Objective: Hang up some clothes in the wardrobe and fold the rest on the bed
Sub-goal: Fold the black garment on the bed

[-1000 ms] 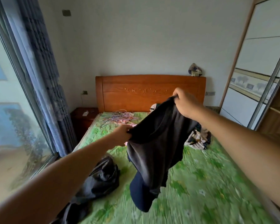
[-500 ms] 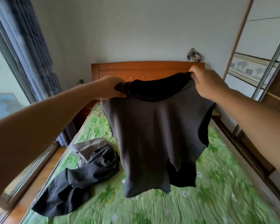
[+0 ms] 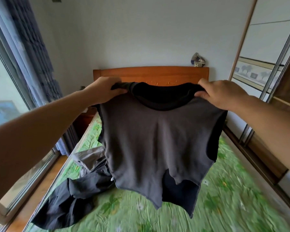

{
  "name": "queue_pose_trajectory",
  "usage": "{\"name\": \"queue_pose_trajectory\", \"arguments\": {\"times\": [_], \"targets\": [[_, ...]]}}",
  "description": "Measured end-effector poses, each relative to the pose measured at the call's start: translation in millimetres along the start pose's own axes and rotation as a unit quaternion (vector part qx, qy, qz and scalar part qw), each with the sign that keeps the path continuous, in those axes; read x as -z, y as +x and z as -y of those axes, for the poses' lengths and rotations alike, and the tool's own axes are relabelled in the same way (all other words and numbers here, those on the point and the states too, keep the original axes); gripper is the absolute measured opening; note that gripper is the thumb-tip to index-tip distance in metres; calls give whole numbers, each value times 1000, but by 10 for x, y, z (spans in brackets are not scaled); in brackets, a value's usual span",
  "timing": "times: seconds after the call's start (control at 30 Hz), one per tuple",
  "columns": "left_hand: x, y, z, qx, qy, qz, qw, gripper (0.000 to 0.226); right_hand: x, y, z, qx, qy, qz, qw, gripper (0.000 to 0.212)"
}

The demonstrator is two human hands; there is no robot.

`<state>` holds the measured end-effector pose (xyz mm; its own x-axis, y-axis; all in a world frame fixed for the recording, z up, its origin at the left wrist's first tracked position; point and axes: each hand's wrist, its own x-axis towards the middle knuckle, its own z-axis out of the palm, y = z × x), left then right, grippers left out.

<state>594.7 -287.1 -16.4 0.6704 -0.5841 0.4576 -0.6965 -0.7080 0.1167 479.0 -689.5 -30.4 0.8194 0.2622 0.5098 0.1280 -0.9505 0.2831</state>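
Note:
A dark grey sleeveless top [image 3: 157, 144] with a black neck band hangs spread out in the air above the bed [image 3: 224, 206]. My left hand [image 3: 104, 89] grips its left shoulder and my right hand [image 3: 219, 92] pinches its right shoulder, both at headboard height. The top's hem dangles just over the green sheet. A dark jacket [image 3: 70, 198] with a grey lining lies crumpled on the bed's left side, partly hidden behind the top.
The wooden headboard [image 3: 151, 73] stands against the far wall with a small striped ornament [image 3: 197, 61] on it. A wardrobe with sliding doors [image 3: 264, 67] runs along the right. Window and blue curtain [image 3: 32, 47] line the left; a nightstand [image 3: 85, 121] sits by the bed.
My hands have lifted the top and pulled its shoulders apart, so it now hangs flat and wide instead of bunched. The view has moved closer over the bed.

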Motion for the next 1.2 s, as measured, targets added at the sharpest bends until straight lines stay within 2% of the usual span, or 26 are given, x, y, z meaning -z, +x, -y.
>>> {"name": "queue_pose_trajectory", "arguments": {"times": [0.1, 0.33, 0.53, 0.8, 1.07, 1.2], "targets": [[-48, -29, -39, 6, 1, 15, 1000, 25, -73, -45, 16, 7, 8, 14, 1000, 44], [-202, -166, -143, 25, -24, 13, 999, 11, -202, -139, 171, -39, 12, -15, 999, 11], [-346, -443, -269, 55, -51, -21, 997, 14, -237, -427, 314, -72, 16, 10, 997, 12], [-519, -1000, -659, 84, -74, -3, 994, 15, -100, -1073, 498, -79, 7, 30, 996, 20], [-487, -1662, -1349, 119, -85, -10, 989, 6, 104, -1730, 487, -44, 21, 66, 997, 24], [-421, -1839, -1690, 127, -72, -4, 989, 15, 192, -2019, 388, -28, 32, 56, 998, 18]]}}
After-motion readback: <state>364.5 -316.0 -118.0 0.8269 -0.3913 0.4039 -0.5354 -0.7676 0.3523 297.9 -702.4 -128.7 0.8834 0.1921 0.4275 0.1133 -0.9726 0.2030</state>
